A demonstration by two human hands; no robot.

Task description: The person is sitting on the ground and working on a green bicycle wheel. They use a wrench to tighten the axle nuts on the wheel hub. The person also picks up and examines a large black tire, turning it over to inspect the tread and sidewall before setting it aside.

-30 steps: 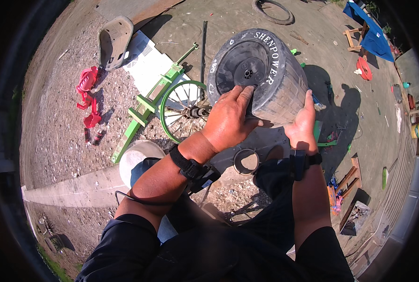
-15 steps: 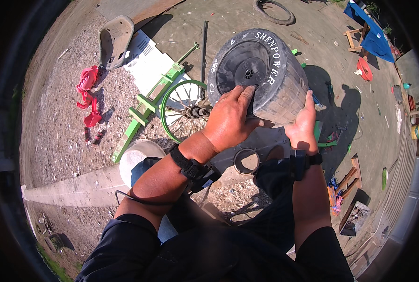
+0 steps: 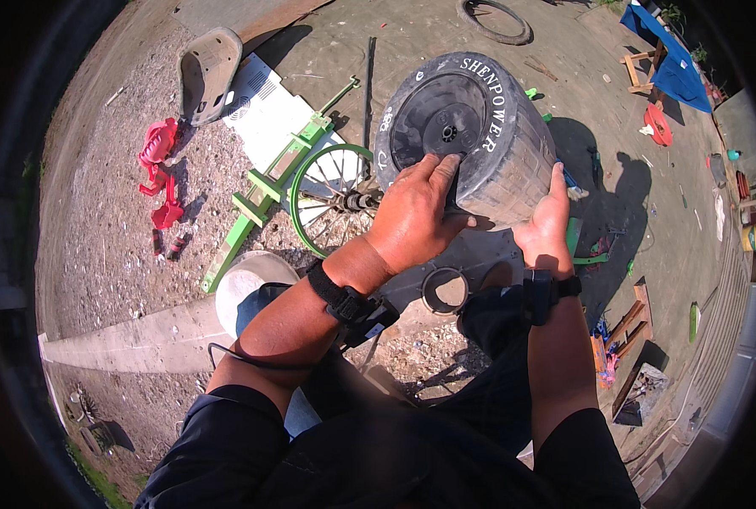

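A wide black plastic toy-car wheel [image 3: 513, 161] with pale lettering on its sidewall is held up ahead of me, its hollow hub face turned up toward me. My left hand [image 3: 418, 206] grips the near rim, fingers reaching over the edge into the hollow and thumb outside. My right hand [image 3: 546, 222] supports the treaded side at the lower right, some of its fingers hidden behind the wheel. Just left of it, a green spoked wheel [image 3: 293, 204] on an axle lies beside a green metal frame [image 3: 263, 188].
Left on the gravel are red plastic parts [image 3: 161, 153] and a grey moulded seat [image 3: 206, 76]. A white panel [image 3: 267, 127] lies under the frame. Near my legs stand a pale round bucket [image 3: 246, 284] and a ring [image 3: 445, 291]. A bare tyre [image 3: 513, 36] lies far ahead.
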